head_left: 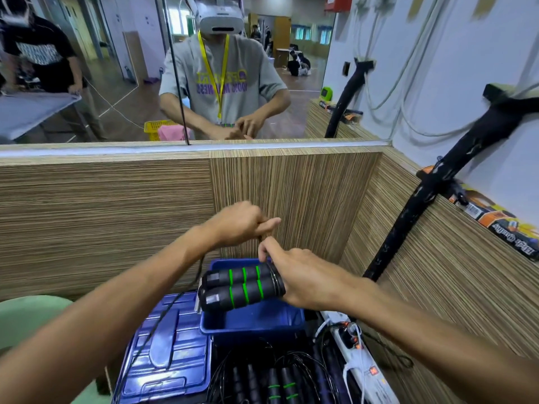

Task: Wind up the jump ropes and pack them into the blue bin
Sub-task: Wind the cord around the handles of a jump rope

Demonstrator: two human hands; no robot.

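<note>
My right hand (303, 275) grips the two black handles with green rings (242, 287) of one jump rope, held side by side above the blue bin (250, 322). My left hand (242, 223) is closed on the thin black cord (163, 319), pinching it just above the right hand's fingertips. The cord hangs down to the left over the blue lid. More jump ropes (277, 383) with black handles and loose cords lie in a tangle in front of the bin. The inside of the bin is mostly hidden by the handles.
A blue bin lid (169, 354) lies left of the bin. A white power strip (361, 368) with cables sits to the right. Wood-grain walls (116, 214) enclose the space, a black padded bar (408, 223) leans at right, and a mirror above reflects me.
</note>
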